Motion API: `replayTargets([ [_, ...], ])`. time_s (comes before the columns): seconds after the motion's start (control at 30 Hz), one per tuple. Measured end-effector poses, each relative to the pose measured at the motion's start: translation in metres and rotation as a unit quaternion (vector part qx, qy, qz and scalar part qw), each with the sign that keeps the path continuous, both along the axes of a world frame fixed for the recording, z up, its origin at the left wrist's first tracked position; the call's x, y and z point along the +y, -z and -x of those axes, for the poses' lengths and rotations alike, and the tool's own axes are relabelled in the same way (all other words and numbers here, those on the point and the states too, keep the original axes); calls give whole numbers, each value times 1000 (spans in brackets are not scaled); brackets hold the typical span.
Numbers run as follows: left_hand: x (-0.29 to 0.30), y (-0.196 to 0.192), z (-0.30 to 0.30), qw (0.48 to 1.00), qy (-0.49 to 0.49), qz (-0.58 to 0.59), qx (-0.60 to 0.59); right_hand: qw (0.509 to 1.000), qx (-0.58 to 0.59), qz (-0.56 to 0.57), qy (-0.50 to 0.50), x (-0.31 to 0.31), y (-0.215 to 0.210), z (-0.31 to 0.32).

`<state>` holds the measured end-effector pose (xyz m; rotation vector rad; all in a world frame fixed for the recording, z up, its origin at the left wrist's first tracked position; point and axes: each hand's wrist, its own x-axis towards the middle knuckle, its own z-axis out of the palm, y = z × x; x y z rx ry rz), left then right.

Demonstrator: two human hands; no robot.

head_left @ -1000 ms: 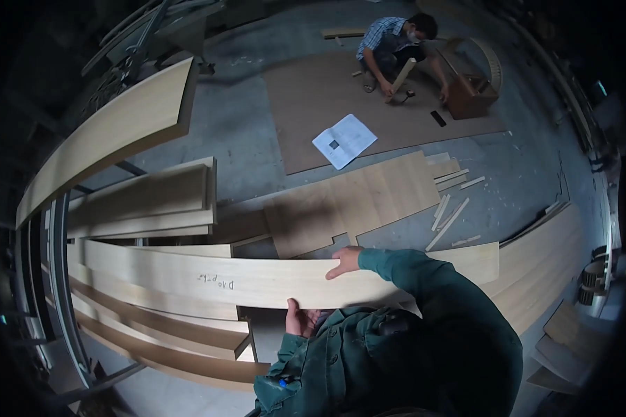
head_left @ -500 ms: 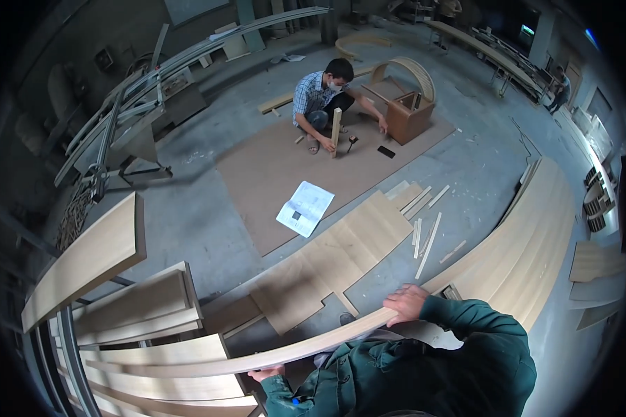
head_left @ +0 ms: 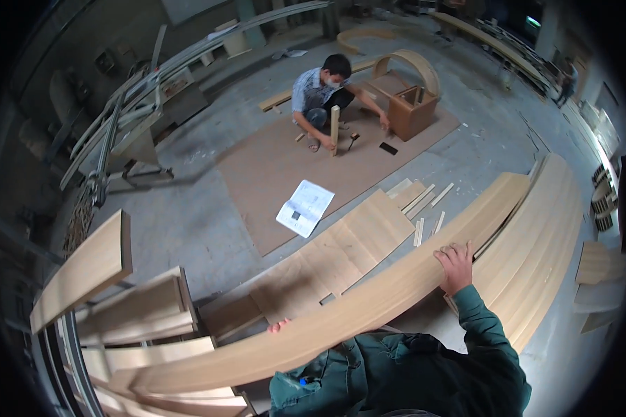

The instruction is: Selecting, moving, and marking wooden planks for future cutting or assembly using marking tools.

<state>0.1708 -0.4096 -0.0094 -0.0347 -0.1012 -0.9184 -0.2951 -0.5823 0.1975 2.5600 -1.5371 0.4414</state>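
Head view: nearest, both hands grasp a long curved wooden panel (head_left: 368, 306) held across the person's chest. Right hand (head_left: 456, 265) clasps its upper edge, fingers curled over; left hand (head_left: 279, 325) holds it from behind, only fingertips showing above the edge. Left of it, more curved panels (head_left: 139, 313) rest on a rack; to the right lies a stack of bent boards (head_left: 542, 243). Beyond, flat plywood sheets (head_left: 348, 250) and a white booklet (head_left: 305, 207) lie on the floor. Farthest, a crouching person (head_left: 323, 97) holds a wooden stick (head_left: 334, 128) upright on a brown board
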Motion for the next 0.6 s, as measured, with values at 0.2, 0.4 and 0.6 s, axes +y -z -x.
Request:
replayTargets([
  [0.2, -29, -40, 14, 979, -51, 163, -115, 997, -46, 60, -15, -41, -45, -18],
  [0.4, -68, -68, -25, 957, -43, 230, -173, 989, -66, 111, -73, -101, -83, -57],
  [0.6, -123, -93, -47, 937, -91, 258, -217, 981, -56, 152, -109, -170, -117, -94],
])
